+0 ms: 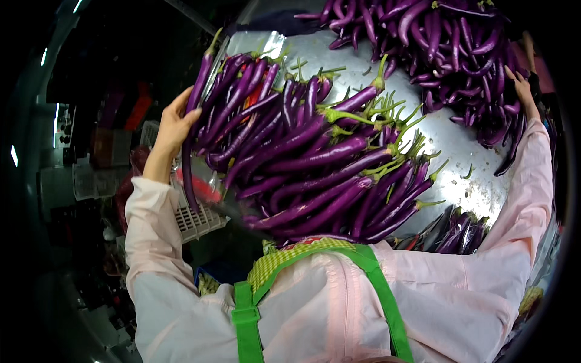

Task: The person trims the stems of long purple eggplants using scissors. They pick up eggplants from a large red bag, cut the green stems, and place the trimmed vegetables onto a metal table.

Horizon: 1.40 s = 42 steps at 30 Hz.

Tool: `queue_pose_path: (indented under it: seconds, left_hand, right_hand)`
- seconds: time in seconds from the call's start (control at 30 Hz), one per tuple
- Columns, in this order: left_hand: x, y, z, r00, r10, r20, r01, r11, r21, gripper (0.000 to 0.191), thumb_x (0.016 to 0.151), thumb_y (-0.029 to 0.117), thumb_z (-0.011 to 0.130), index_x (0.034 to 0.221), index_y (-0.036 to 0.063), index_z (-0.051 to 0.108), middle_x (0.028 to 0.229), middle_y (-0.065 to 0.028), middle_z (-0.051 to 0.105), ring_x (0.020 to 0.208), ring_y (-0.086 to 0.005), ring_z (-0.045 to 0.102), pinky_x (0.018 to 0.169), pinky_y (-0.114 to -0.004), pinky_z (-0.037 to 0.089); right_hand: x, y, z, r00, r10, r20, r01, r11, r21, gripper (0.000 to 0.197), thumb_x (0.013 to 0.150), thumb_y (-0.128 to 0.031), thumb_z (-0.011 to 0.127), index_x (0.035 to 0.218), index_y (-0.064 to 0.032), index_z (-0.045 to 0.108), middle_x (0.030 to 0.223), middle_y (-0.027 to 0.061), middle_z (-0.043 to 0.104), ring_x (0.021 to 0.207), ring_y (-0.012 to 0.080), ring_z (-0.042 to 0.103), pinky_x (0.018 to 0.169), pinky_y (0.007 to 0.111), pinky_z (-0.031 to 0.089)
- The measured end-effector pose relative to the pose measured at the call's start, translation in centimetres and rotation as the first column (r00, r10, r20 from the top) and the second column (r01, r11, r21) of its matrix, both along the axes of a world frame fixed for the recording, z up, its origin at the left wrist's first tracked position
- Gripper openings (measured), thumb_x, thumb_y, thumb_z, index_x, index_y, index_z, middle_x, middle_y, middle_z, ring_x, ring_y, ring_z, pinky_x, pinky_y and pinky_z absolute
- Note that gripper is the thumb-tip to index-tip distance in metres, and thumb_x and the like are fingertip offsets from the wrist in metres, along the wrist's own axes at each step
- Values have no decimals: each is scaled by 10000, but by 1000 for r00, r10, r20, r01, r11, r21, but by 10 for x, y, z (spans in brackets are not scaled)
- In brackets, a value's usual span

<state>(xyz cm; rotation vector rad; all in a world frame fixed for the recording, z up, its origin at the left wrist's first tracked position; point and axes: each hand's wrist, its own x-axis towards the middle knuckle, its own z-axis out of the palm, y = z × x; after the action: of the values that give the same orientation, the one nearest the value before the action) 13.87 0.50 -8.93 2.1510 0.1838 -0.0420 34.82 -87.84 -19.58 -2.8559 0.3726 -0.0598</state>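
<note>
Near the table's left edge my left hand (174,122) grips a long purple eggplant (195,97), held upright with its green stem at the top. Beside it a heap of long purple eggplants (304,163) covers the near part of the metal table (472,181), many stems pointing right. My right hand (521,88) reaches to the right side of a larger eggplant pile (440,50), its fingers spread against it; whether it holds one cannot be told. A few cut green stems (333,70) lie on the metal between the two piles.
Several dark eggplants in clear wrap (463,231) lie by the near table edge, beside what looks like scissors (420,238). Below the left edge stands a white plastic basket (199,222). Crates (97,181) stand further left. Part of another person's arm (529,50) shows at the upper right.
</note>
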Motion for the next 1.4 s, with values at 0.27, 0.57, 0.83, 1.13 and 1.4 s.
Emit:
queue_pose_path:
  seconds: [0.27, 0.57, 0.83, 1.13, 1.4]
  left_hand:
    - [87, -5, -54, 981, -185, 51, 171, 964, 206, 481, 842, 33, 654, 1300, -26, 516, 1174, -142, 634, 1041, -168, 608, 911, -266, 451]
    - [67, -34, -114, 890, -328, 318, 73, 790, 609, 481, 829, 290, 690, 1217, 27, 581, 1238, -201, 573, 1177, -344, 510, 1004, -388, 383]
    - [-48, -105, -74, 745, -632, -212, 661, 742, 111, 1219, 529, 316, 909, 1452, -60, 205, 1451, -229, 369, 1364, -286, 350, 1126, -356, 260]
    - [-63, -110, -73, 779, -628, 6, 600, 747, 287, 590, 613, 187, 863, 1102, -32, 617, 1039, -181, 663, 943, -292, 660, 861, -343, 507]
    - [-70, -111, -45, 825, -554, 113, 431, 746, 507, 353, 684, 349, 803, 790, 43, 664, 575, -112, 611, 521, -283, 618, 539, -396, 472]
  right_hand:
    - [-83, 13, 16, 971, -58, 231, 21, 987, 160, 741, 880, -596, 493, 1372, -44, 457, 1395, 225, 449, 1322, 329, 404, 1081, 348, 304]
    - [-264, 236, 35, 880, -8, 475, -43, 995, 95, 482, 883, -379, 637, 1198, -17, 595, 1199, 187, 597, 1123, 294, 562, 967, 369, 418]
    - [-440, 370, -27, 923, -275, 269, 178, 925, 334, 466, 856, -230, 676, 1211, 32, 526, 1194, 212, 553, 1127, 344, 514, 974, 405, 391]
    - [-526, 421, -89, 938, -300, 176, 285, 953, 104, 480, 806, -112, 682, 1227, 34, 502, 1293, 256, 446, 1192, 429, 416, 1008, 465, 353]
    - [-516, 429, -40, 930, -276, 240, 243, 957, 160, 371, 817, -84, 667, 1148, 38, 551, 1247, 230, 487, 1154, 398, 451, 978, 457, 370]
